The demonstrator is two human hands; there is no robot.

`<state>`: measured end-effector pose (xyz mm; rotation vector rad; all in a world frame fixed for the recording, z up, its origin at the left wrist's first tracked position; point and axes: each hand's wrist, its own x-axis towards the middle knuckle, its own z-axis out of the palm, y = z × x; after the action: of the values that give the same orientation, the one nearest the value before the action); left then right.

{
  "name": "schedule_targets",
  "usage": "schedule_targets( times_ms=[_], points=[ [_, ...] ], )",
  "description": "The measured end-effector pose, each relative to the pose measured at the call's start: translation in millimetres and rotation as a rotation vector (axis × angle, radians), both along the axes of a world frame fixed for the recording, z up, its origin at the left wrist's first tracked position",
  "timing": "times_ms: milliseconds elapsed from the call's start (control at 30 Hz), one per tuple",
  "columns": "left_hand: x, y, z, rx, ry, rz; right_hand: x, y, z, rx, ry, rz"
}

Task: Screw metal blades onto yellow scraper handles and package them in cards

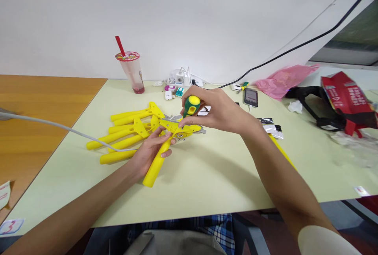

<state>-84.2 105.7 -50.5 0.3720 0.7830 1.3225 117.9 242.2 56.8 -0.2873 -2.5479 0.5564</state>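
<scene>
You look to be at the step of working the screwdriver (191, 106) on the yellow hand tool (169, 124). Your left hand (150, 148) is wrapped tight around the tool near the top of its handle, and the tool is lifted up in front of you. Your right hand (218, 109) has its fingers closed around the screwdriver, just above the tool. Your fingers hide the tip, so I can't tell if it sits in a screw. This step calls for a steady tool and a straight screwdriver.

Just left of the tool is a pile of yellow tools (126, 144), with a grey cable (76, 131) over it, so mind that side. Past the tool sits a power strip (195, 82). On the tool's near right, the pale tabletop (212, 180) gives you room, down to its front edge.
</scene>
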Motion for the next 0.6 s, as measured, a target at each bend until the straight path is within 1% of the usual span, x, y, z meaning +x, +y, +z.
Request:
schedule_targets(
  times_ms=[300,500,600],
  points=[
    [-0.4,-0.1,-1.6,-0.001,-0.012,-0.014,0.3,2.0,-3.1,0.151,0.061,-0.080],
    [0.5,-1.7,-2.1,-0.008,-0.013,-0.028,-0.6,1.8,-6.3,0.179,0.091,-0.115],
    [1.0,-2.4,-2.0,-0.007,-0.011,-0.044,-2.9,0.9,-8.3,0.169,0.111,-0.115]
  ],
)
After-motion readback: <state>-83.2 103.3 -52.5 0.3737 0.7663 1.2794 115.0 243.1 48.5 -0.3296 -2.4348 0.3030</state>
